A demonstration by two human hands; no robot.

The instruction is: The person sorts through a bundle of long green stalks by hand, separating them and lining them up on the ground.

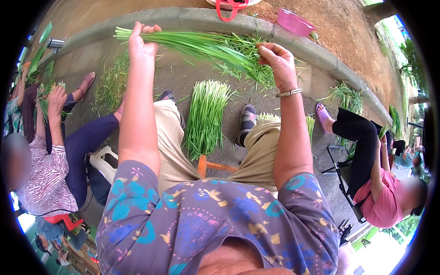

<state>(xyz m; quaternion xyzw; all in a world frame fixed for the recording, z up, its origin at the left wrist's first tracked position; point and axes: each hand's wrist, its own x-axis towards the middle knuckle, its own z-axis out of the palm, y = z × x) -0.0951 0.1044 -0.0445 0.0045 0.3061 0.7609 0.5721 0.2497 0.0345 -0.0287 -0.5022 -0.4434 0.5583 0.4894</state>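
A long bunch of green chives (197, 42) stretches across in front of me, pale stem ends at the left and leaf tips at the right. My left hand (143, 41) is closed round it near the pale ends. At the other end, my right hand (278, 62) has thumb and fingers pinched together at the leaf tips; exactly which blades they grip is hard to see. On the ground between my feet lies a neat pile of chives (207, 117), pale ends pointing away from me. More chives (269, 117) show partly behind my right knee.
Loose leaf scraps (112, 82) litter the ground before a curved stone kerb (183, 19). Beyond it sit a pink basin (295, 23) and a red-handled container (227, 10). Seated people work at my left (43, 169) and right (382, 201). An orange stool bar (217, 166) shows between my legs.
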